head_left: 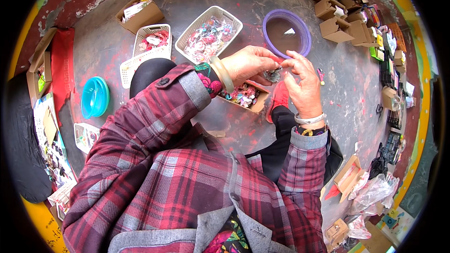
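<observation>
Both hands meet over the knees, pinching one small dark trinket (273,74) between them. The left hand (248,64) grips it from its side with thumb and curled fingers; the right hand (302,82) closes thumb and forefinger on the other end. What the piece is exactly — too small to tell; dark, a bit glinting.

Judgement on the step: a fiddly two-handed fit. Best done with fingertips close on the piece, wrists steady, work kept directly over the cardboard box (246,96) just below the hands so a dropped part lands there.

Materials:
- Box under the hands — brown card, filled with bright, petal-like bits in pink and teal.
- White plastic basket (208,33) beyond the left hand — lattice walls, mixed shiny pieces.
- Purple ring-rimmed bowl (287,33) beyond the hands — smooth, round, shallow.
- Pale smooth bangle (222,74) on the left wrist.
- Floor (347,89) — worn concrete, red paint flaking.
</observation>
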`<state>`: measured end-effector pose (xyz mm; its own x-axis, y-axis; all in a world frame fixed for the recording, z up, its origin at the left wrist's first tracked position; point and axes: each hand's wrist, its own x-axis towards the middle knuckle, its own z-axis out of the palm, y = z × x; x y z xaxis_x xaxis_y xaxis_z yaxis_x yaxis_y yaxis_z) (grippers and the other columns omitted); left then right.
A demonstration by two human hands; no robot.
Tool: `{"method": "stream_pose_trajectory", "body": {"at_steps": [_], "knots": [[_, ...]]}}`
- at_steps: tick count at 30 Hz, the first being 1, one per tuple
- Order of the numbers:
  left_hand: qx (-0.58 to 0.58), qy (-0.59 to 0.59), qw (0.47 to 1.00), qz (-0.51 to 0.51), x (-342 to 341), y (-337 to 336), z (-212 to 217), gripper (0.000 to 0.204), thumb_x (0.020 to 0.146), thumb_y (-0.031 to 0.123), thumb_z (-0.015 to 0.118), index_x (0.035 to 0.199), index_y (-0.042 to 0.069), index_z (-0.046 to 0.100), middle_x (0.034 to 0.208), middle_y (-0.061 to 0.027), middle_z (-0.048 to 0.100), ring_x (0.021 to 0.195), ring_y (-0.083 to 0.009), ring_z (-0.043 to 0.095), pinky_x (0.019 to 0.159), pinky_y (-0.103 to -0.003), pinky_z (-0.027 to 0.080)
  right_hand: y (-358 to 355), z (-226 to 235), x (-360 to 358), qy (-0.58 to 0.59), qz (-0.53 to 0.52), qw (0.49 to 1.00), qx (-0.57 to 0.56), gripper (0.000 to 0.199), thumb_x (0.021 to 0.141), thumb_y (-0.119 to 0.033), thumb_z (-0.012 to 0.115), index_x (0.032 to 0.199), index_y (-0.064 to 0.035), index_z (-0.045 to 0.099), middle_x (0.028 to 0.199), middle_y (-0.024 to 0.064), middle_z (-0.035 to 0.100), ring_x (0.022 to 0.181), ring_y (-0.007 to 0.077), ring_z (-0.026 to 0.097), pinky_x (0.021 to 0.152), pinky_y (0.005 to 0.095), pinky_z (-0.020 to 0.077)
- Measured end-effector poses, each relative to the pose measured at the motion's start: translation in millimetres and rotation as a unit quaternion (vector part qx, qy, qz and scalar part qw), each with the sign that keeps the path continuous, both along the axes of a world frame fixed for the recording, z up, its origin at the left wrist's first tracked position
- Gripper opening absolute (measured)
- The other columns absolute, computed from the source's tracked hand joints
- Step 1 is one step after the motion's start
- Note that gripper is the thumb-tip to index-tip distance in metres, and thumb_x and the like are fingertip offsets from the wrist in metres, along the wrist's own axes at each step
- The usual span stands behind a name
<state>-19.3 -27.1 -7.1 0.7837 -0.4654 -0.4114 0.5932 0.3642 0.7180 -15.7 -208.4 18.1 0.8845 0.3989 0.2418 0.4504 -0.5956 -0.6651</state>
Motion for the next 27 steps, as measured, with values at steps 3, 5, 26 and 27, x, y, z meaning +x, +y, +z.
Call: {"method": "stream_pose_trajectory", "body": {"at_steps": [3,5,26,27], "knots": [[0.014,-0.028,0.999,-0.014,2,-1,-5,0.027,0.086,0.013,0.056,0.108,-0.001,0.052,0.099,-0.0075,0.056,0.086,-0.0165,0.06,0.072,-0.03,0.055,3,2,-1,0.004,0.009,1.0,0.007,0.024,0.066,0.002,0.052,0.088,-0.0048,0.061,0.112,0.0145,0.055,0.107,0.0294,0.051,0.091,0.036,0.0401],[0.034,-0.053,0.997,-0.044,3,-2,-7,0.028,0.086,0.013,0.056,0.109,-0.002,0.052,0.1,-0.0073,0.056,0.088,-0.0156,0.059,0.072,-0.03,0.055,2,2,-1,-0.006,0.014,1.0,-0.013,0.024,0.065,0.003,0.051,0.086,-0.0049,0.06,0.113,0.0148,0.055,0.107,0.03,0.05,0.091,0.0363,0.0398],[-0.096,0.023,0.995,-0.005,1,4,6,0.021,0.083,0.011,0.055,0.101,0.0,0.054,0.089,-0.0048,0.056,0.077,-0.0134,0.06,0.068,-0.028,0.055,-1,12,0,0.104,0.028,0.99,0.091,0.017,0.067,-0.002,0.057,0.082,-0.0057,0.066,0.121,0.0154,0.051,0.115,0.0261,0.046,0.095,0.0341,0.0358],[-0.095,0.024,0.995,-0.007,2,4,6,0.02,0.083,0.011,0.055,0.1,0.0,0.054,0.089,-0.0048,0.056,0.077,-0.0134,0.06,0.068,-0.028,0.055,-3,10,1,0.081,0.031,0.993,0.079,0.018,0.067,-0.002,0.057,0.082,-0.0057,0.066,0.121,0.0155,0.051,0.115,0.0264,0.046,0.095,0.0344,0.0357]]}}
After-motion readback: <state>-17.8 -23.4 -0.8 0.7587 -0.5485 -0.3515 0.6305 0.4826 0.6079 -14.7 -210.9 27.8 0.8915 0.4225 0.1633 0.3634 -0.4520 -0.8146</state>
